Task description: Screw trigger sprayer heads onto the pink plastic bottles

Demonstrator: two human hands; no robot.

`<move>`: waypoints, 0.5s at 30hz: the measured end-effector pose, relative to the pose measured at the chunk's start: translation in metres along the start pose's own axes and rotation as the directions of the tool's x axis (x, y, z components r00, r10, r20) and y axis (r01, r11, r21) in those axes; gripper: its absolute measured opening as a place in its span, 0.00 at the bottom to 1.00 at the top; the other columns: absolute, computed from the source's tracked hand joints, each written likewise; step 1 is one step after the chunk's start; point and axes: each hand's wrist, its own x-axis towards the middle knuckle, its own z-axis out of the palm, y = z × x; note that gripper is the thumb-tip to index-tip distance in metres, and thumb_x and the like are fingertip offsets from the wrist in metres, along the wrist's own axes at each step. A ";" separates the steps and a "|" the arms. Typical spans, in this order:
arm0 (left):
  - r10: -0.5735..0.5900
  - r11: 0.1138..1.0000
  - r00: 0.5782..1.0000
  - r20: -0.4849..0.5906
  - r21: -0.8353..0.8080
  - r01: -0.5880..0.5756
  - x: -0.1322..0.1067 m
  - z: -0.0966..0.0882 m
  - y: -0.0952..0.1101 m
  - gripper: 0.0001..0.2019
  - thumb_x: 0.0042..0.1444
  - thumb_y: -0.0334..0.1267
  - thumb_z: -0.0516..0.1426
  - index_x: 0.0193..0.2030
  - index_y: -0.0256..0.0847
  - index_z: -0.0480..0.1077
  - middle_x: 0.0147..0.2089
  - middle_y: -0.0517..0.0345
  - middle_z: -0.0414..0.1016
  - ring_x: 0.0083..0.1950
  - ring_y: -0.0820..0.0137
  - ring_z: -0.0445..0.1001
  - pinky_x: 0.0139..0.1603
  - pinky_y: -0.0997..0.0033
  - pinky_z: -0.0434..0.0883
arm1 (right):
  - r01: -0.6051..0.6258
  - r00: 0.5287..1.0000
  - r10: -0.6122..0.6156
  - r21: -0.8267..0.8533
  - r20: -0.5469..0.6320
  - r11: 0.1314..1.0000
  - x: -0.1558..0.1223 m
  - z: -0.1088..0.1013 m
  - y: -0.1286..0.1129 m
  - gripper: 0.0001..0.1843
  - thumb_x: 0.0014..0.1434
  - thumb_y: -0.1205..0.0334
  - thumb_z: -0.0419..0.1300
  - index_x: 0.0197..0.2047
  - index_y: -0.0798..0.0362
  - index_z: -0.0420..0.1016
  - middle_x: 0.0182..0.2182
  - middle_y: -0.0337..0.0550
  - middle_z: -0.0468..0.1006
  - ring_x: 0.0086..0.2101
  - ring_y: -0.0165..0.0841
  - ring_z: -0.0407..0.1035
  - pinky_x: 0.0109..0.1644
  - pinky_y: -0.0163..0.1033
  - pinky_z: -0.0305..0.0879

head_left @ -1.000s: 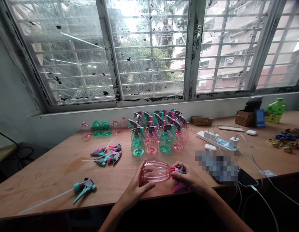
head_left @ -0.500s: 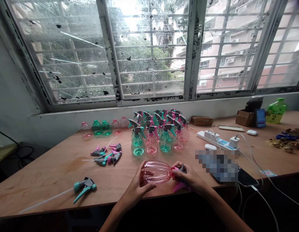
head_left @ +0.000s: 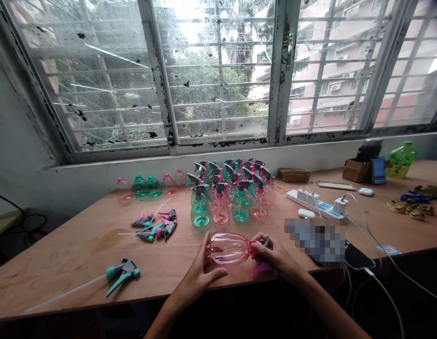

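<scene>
A clear pink spray bottle [head_left: 230, 248] lies sideways in the air above the table's front edge, its base to the left. My left hand [head_left: 204, 268] is wrapped round the base end, fingers behind and thumb below. At the neck, my right hand [head_left: 271, 254] grips the pink-and-grey spray head [head_left: 263, 268], whose pink trigger points down; the fingers partly hide it. Behind the hands stand several green and pink spray bottles [head_left: 221, 207] fitted with heads. On the left, a teal-and-grey spray head [head_left: 123, 273] with a long clear tube lies on the wood.
A pile of loose spray heads [head_left: 157, 228] lies left of centre. Several headless bottles [head_left: 141, 186] line the back by the window. On the right are a power strip [head_left: 315, 205], a phone [head_left: 358, 259] with a cable, a cardboard box [head_left: 356, 170] and a green jug [head_left: 402, 160].
The view has shifted slightly. Both hands keep hold of the pink bottle and its spray head, with barely any change in their grip.
</scene>
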 end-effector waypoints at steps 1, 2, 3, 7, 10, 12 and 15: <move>0.001 1.000 1.000 0.006 -0.022 -0.001 0.000 0.000 0.000 0.52 0.55 0.46 0.66 0.76 0.49 0.36 0.61 0.44 0.68 0.62 0.54 0.69 0.66 0.50 0.62 | 0.002 1.000 -0.002 -0.007 0.001 1.000 0.000 0.000 0.000 0.24 0.54 0.41 0.69 0.36 0.52 0.71 0.25 0.38 0.78 0.25 0.32 0.68 0.31 0.36 0.61; 0.004 0.999 1.000 0.010 -0.039 -0.004 0.001 0.000 -0.001 0.50 0.56 0.47 0.66 0.76 0.49 0.37 0.62 0.43 0.67 0.64 0.53 0.68 0.67 0.50 0.61 | 0.002 1.000 -0.002 -0.014 0.001 1.000 0.000 0.000 -0.001 0.23 0.54 0.40 0.69 0.36 0.53 0.71 0.25 0.39 0.78 0.25 0.32 0.68 0.31 0.36 0.61; 0.007 0.999 1.000 0.012 -0.047 -0.006 0.002 0.000 -0.001 0.49 0.57 0.46 0.65 0.76 0.49 0.38 0.64 0.43 0.66 0.65 0.53 0.67 0.68 0.50 0.60 | 0.004 1.000 -0.004 -0.020 0.001 1.000 -0.001 0.000 -0.001 0.23 0.55 0.40 0.68 0.36 0.53 0.71 0.25 0.39 0.77 0.25 0.32 0.68 0.31 0.36 0.61; 0.050 0.999 0.999 0.013 -0.006 -0.050 0.003 0.001 -0.001 0.50 0.57 0.42 0.66 0.76 0.53 0.35 0.67 0.44 0.62 0.68 0.53 0.63 0.68 0.49 0.60 | 0.007 1.000 -0.007 -0.020 0.003 1.000 -0.001 0.001 -0.003 0.23 0.55 0.40 0.68 0.35 0.53 0.71 0.24 0.38 0.76 0.25 0.32 0.67 0.30 0.36 0.61; 0.074 0.997 0.997 0.021 0.027 -0.074 0.002 0.000 -0.002 0.51 0.57 0.41 0.65 0.76 0.54 0.33 0.64 0.45 0.65 0.67 0.55 0.65 0.67 0.49 0.62 | 0.000 1.000 0.000 -0.016 0.012 1.000 0.000 0.001 -0.004 0.23 0.55 0.41 0.69 0.35 0.53 0.71 0.24 0.37 0.76 0.25 0.31 0.67 0.30 0.35 0.60; 0.059 0.998 0.998 0.020 0.022 -0.060 0.001 0.000 -0.002 0.53 0.56 0.41 0.67 0.76 0.53 0.32 0.64 0.46 0.66 0.67 0.54 0.65 0.68 0.49 0.61 | -0.005 1.000 0.005 -0.004 0.023 1.000 0.000 0.001 -0.004 0.23 0.55 0.42 0.69 0.35 0.53 0.71 0.24 0.37 0.76 0.25 0.31 0.67 0.30 0.35 0.60; 0.030 0.999 0.999 0.017 -0.019 -0.030 0.002 0.000 -0.002 0.53 0.56 0.44 0.66 0.76 0.51 0.33 0.66 0.44 0.64 0.69 0.53 0.62 0.70 0.48 0.58 | -0.016 0.999 0.015 0.006 0.043 1.000 -0.001 0.001 -0.005 0.22 0.54 0.43 0.70 0.36 0.53 0.71 0.25 0.38 0.77 0.26 0.31 0.67 0.31 0.35 0.61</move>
